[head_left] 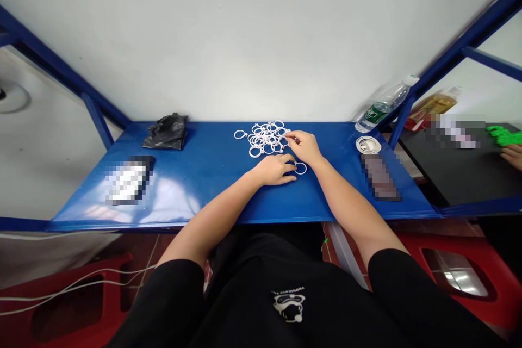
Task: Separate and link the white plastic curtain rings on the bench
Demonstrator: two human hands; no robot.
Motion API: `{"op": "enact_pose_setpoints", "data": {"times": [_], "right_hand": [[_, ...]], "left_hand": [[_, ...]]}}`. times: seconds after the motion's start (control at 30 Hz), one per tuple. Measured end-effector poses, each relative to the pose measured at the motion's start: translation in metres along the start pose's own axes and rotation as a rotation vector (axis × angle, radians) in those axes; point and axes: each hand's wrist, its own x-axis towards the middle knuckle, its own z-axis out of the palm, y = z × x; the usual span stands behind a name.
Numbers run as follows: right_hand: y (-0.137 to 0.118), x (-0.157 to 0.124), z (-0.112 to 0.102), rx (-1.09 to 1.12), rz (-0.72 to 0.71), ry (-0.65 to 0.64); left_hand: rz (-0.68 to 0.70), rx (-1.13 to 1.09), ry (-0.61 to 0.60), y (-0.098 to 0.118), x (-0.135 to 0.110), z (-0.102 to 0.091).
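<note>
Where hands [275,169] work, rings [265,138] lie near the bench's [212,174] back edge.

Left hand [273,169] beside a lone white plastic ring [300,168], right hand [304,147] at the heap [265,138]

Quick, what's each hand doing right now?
Left hand: curled, fingertips at a white ring; can't tell if gripping it.
Right hand: fingers pinched at the edge of the ring pile; can't tell if holding one.
</note>
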Motion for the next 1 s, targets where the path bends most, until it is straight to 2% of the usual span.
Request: {"op": "enact_pose_setpoints", "data": {"times": [0.1, 0.4, 0.5, 0.63, 0.77, 1.0], "right_hand": [[0.005, 0.0, 0.002, 0.029, 0.022, 0.013], [0.008, 0.0, 0.006, 0.04, 0.031, -0.072], [0.007, -0.001, 0.005, 0.066, 0.026, -0.076], [0.002, -0.003, 0.0, 0.141, -0.028, -0.119], [-0.006, -0.006, 0.0, 0.197, -0.086, -0.214], [-0.009, -0.007, 0.003, 0.212, -0.081, -0.307]], "left_hand": [[0.005, 0.023, 0.004, -0.003, -0.001, 0.001], [-0.054, 0.009, 0.056, -0.011, -0.002, 0.003], [-0.12, -0.039, 0.125, -0.018, -0.004, -0.001], [-0.284, -0.094, 0.282, -0.03, -0.01, -0.01], [-0.422, -0.132, 0.331, -0.04, -0.016, -0.014], [-0.429, -0.142, 0.371, -0.042, -0.017, -0.014]]}}
